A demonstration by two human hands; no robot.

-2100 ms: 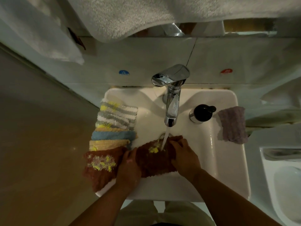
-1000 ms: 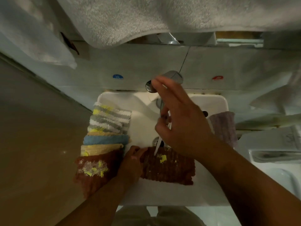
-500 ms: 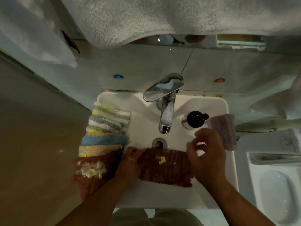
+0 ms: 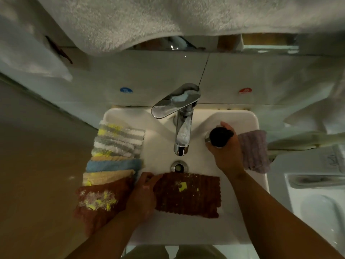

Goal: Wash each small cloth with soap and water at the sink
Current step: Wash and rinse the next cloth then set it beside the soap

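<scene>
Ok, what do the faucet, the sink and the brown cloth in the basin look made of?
Faucet: metal, probably chrome-plated; mirror-bright reflections. Sink: glossy white, likely glazed ceramic; smooth sheen. Brown cloth: soft ribbed textile, perhaps microfibre; matte, fuzzy rows.

A large white towel [image 4: 168, 21] hangs across the top of the view, its lower edge sagging over the tiled wall [image 4: 158, 71]. A second white towel [image 4: 28, 58] hangs at the upper left, with a thin dark red item [image 4: 59, 50] just beside it; its type cannot be determined. The wall carries two small stickers at the same height, well apart: one blue sticker [image 4: 126, 90] to the left and one red sticker [image 4: 245, 90] to the right. A dark tile joint [image 4: 204, 70] runs down between them. A brown floor [image 4: 37, 174] fills the left side. A white ceramic fixture [image 4: 317, 212] occupies the lower right.
</scene>
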